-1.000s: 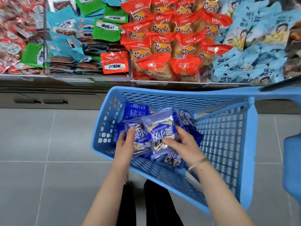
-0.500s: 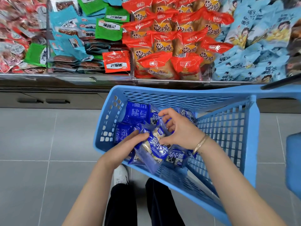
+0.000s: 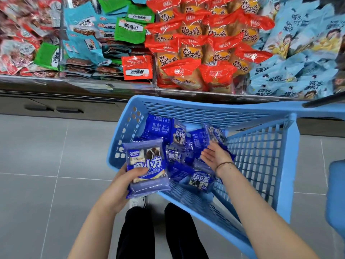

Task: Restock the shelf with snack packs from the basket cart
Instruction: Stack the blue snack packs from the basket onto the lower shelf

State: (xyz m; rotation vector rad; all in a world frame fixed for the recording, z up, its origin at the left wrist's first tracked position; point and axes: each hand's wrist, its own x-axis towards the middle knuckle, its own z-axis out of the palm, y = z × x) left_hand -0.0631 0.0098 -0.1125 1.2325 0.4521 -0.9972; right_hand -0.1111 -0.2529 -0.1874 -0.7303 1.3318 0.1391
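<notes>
The blue pack (image 3: 147, 165) in your left hand (image 3: 128, 176) reads "奥小方" in white. On the shelf, the green pack (image 3: 130, 28) shows "亲嘴烧!", and the red pack (image 3: 137, 67) shows the same upside down. The light blue packs (image 3: 298, 86) read "碱水面包丁".

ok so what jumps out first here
The light blue basket cart fills the middle, with dark blue snack packs loose inside. The left hand grips one blue pack at its near left corner, the right hand open above the rest. Behind, bright red packs crowd the shelf.
</notes>
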